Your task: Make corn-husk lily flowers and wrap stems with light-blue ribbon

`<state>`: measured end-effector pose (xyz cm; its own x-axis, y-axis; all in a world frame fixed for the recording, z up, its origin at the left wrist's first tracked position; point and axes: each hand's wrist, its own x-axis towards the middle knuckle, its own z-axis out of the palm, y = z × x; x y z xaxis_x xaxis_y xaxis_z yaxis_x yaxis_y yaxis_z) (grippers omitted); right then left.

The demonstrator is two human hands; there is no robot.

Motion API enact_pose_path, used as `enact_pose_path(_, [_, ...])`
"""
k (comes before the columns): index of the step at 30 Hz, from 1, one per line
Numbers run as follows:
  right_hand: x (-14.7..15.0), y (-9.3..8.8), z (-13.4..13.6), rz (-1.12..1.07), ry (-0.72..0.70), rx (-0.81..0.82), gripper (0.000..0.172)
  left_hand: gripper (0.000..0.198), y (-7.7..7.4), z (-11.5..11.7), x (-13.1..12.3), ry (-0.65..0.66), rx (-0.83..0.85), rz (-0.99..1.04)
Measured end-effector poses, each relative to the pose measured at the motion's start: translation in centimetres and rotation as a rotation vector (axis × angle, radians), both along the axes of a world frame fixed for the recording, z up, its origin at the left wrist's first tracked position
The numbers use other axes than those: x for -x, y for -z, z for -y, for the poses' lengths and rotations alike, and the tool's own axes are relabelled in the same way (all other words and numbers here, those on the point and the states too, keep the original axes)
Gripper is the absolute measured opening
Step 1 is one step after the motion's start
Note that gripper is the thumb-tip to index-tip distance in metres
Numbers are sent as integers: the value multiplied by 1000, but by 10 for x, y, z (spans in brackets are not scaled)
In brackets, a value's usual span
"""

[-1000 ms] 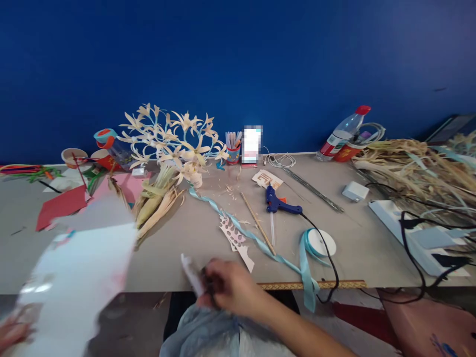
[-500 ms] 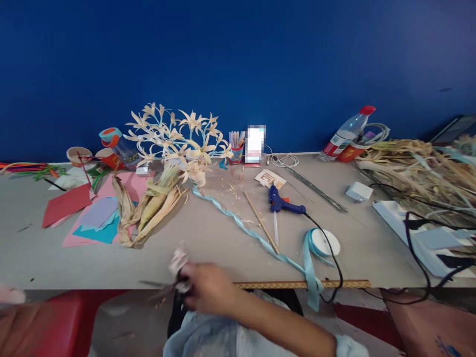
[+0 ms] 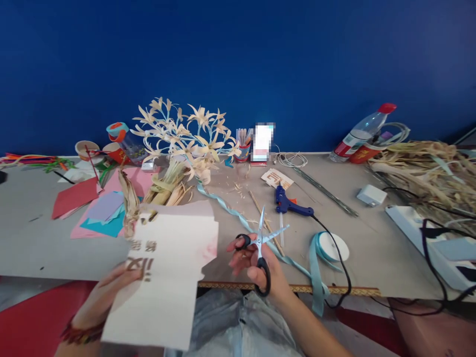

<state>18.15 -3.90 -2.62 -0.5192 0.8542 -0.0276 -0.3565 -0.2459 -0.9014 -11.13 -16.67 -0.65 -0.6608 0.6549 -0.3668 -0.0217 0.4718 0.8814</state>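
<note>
My left hand (image 3: 107,292) grips a white sheet of paper (image 3: 167,277) with cut-out characters near its top, held up over the table's front edge. My right hand (image 3: 256,263) holds black-handled scissors (image 3: 260,243) with fingers through the loops and the blades spread apart, pointing away from me, just right of the sheet. The scissors hover above a twisted light-blue ribbon (image 3: 238,218) and a thin wooden stick (image 3: 266,223) lying on the grey table (image 3: 44,248).
Behind the paper lie corn husks (image 3: 167,186), a husk-flower bouquet (image 3: 186,134) and coloured paper sheets (image 3: 100,210). A blue glue gun (image 3: 292,206) with black cord, ribbon spool (image 3: 332,245), charger (image 3: 372,195), bottle (image 3: 362,131) and a straw pile (image 3: 427,163) fill the right.
My left hand came back into view holding the white sheet upright. My right hand lifted from the table edge to the right, the scissors now clearly spread apart; the small scrap it held is gone.
</note>
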Motion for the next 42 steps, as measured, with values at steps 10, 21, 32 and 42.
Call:
enact_pose_path(10, [-15, 10, 12, 144, 525, 251, 42, 40, 7, -110, -36, 693, -40, 659])
enact_pose_path(21, [-24, 20, 0, 237, 865, 19, 41, 39, 39, -75, -127, 435, -136, 726])
enact_pose_path(32, [-110, 14, 51, 428, -164, -16, 44, 31, 41, -76, -112, 332, -193, 598])
enact_pose_path(42, [-63, 1, 33, 478, -350, 251, 57, 39, 39, -67, -116, 545, -158, 520])
